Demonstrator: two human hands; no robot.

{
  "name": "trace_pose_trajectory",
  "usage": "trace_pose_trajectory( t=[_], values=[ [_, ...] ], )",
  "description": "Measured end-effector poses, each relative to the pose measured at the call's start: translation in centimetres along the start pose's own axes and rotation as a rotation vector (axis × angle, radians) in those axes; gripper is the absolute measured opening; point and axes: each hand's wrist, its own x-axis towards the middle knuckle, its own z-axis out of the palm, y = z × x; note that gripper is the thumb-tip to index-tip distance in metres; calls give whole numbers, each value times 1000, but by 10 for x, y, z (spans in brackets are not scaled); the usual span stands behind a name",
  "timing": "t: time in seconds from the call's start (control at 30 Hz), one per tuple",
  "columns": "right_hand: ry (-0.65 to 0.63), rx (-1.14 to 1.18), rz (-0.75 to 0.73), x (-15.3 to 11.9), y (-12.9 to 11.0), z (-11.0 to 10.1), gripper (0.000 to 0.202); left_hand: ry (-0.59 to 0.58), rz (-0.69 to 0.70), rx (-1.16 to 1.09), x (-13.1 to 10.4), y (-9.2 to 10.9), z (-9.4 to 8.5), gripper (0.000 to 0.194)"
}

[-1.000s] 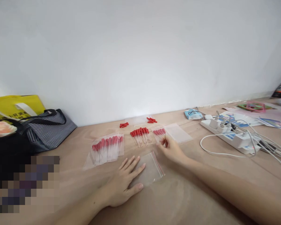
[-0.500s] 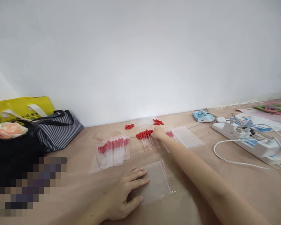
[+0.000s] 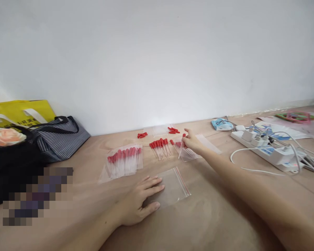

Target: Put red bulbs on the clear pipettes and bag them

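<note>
My left hand (image 3: 143,197) lies with fingers spread on a clear zip bag (image 3: 170,184) whose red-lined edge faces right. Farther off, my right hand (image 3: 191,140) pinches one red-topped dropper (image 3: 181,145), tilted with its thin end downward. That dropper is above a clear bag with several droppers (image 3: 189,153). Left of it, a loose row of red-topped droppers (image 3: 160,148) lies fanned on the table. Several bagged droppers (image 3: 124,160) overlap at the left. Two small heaps of red caps, one left (image 3: 142,135) and one right (image 3: 173,130), lie near the wall.
A striped bag (image 3: 65,137), a yellow bag (image 3: 42,108) and a black bag (image 3: 13,167) stand at the left. At the right are a power strip (image 3: 267,150) with white cables, a blue packet (image 3: 222,124) and papers (image 3: 282,130).
My right hand has moved right from the loose row, now with a dropper between its fingers. My left hand stays on the bag. The view has shifted slightly.
</note>
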Motion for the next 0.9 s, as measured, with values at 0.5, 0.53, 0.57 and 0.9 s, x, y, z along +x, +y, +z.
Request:
trace_pose_trajectory(
  t=[0.5,0.53,0.57,0.9],
  values=[
    [101,517,77,-89,32,-7,40,-1,-10,29,12,1,3,43],
    [90,528,81,-90,31,-5,39,-7,-14,29,12,1,3,44],
    [72,538,87,-92,29,-5,38,-7,-23,25,13,2,3,45],
    [-344,368,48,-105,23,-12,30,55,-69,-33,14,3,5,59]
  ],
)
